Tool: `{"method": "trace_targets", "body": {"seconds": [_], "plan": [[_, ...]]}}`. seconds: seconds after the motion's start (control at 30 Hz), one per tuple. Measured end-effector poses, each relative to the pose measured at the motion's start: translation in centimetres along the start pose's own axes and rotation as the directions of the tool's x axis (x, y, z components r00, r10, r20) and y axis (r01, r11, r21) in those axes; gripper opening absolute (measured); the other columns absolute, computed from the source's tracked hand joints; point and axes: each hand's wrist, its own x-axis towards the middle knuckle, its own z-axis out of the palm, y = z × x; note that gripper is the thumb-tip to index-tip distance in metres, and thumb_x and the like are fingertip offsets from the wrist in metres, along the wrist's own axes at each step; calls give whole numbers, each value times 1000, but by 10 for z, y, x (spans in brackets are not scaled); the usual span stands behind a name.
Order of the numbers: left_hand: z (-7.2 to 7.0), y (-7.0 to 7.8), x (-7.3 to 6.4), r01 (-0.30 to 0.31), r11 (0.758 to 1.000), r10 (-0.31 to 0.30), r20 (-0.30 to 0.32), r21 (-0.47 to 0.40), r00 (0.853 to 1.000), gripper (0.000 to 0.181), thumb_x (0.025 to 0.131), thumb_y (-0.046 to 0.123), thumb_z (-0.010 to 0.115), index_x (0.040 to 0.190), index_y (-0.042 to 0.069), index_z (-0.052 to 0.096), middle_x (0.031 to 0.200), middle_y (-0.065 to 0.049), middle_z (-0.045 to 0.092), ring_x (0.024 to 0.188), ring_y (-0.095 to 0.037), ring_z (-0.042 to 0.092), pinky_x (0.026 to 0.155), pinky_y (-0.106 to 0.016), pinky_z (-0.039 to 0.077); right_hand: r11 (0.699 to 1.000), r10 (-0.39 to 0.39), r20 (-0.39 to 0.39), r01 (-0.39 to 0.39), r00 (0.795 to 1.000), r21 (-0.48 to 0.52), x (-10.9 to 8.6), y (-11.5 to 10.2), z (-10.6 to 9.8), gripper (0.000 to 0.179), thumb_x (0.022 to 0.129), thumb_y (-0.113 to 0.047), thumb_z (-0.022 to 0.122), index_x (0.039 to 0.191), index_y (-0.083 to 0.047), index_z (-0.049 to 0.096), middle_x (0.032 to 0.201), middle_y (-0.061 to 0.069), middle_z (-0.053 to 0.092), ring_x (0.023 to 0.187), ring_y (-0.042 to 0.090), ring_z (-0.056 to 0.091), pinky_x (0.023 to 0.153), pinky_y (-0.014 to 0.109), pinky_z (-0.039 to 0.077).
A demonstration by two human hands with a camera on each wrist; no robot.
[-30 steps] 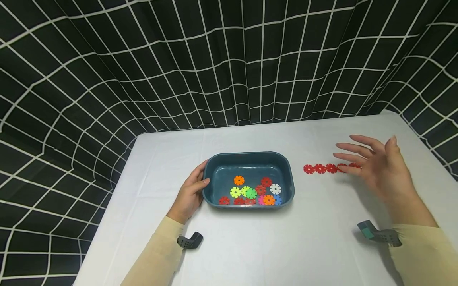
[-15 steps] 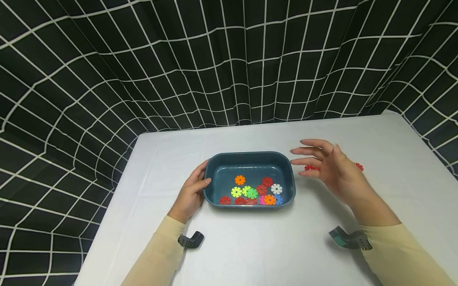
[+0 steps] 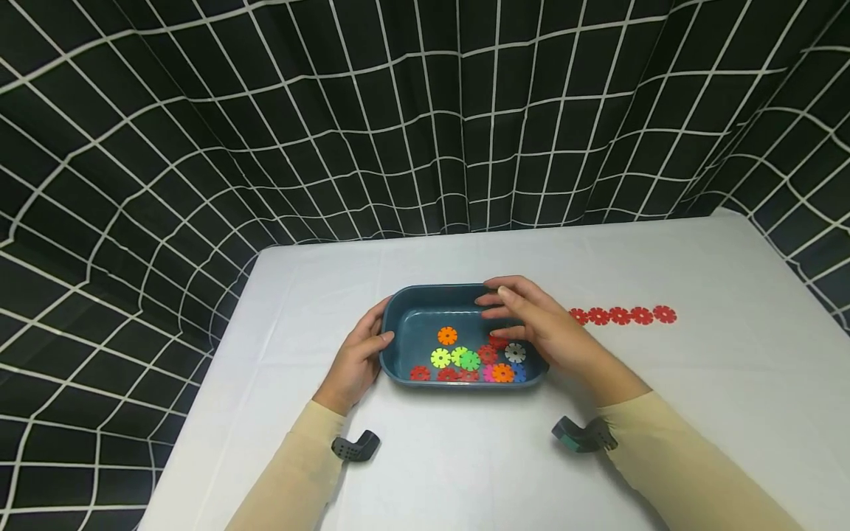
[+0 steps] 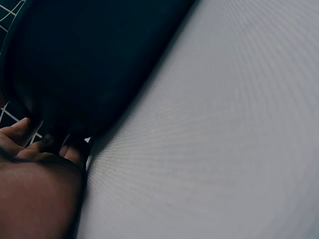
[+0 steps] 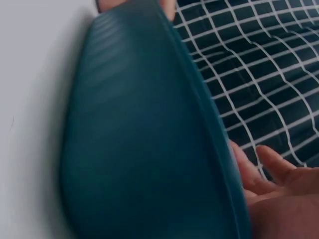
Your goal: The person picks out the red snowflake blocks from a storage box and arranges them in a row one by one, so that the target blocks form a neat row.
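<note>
A dark teal plastic basin [image 3: 425, 299] sits on the white table, holding several notched snowflake discs: a lone orange disc [image 3: 447, 335], a yellow disc [image 3: 440, 358], a green disc [image 3: 469, 360], and red, white, pink and blue ones. My left hand [image 3: 353, 361] grips the basin's left end, thumb over the rim and fingers along the outside wall. Over the basin's right end, my right hand [image 3: 541, 324] reaches in with loosely bent, spread fingers and no disc between them, partly covering a red disc [image 3: 498, 342]. In the right wrist view, the basin's outer wall [image 5: 139, 129] fills the middle.
To the right of the basin, a row of several red discs [image 3: 620, 316] lies on the white tablecloth [image 3: 465, 457]. A black curtain with a white grid [image 3: 412, 133] hangs behind the table and along its sides. Each wrist wears a dark camera mount [image 3: 357, 446].
My right hand has swept left from above the row of red discs to over the basin, uncovering the row. My left hand and the basin have stayed in place.
</note>
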Motion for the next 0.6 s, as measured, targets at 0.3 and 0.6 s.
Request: {"method": "trace_targets", "body": {"seconds": [0.3,0.6], "plan": [[-1,-1,0,-6,1000,6,10,-6,1000,61,110,1,48,170,7,34,172,-10,38,159,-26,34,126,-40,31,950,142,-125,-171,982,-261,18,3,22,79,110,-67,47,157,-3,47,153,25,53,139,44,51,114,68,41],[-2,-2,1,-5,1000,5,8,-7,1000,61,110,0,48,169,8,37,171,-9,40,158,-25,35,126,-41,30,917,218,-77,-231,973,-325,21,4,26,83,108,-73,42,149,-2,53,145,23,58,132,42,54,101,59,52]]}}
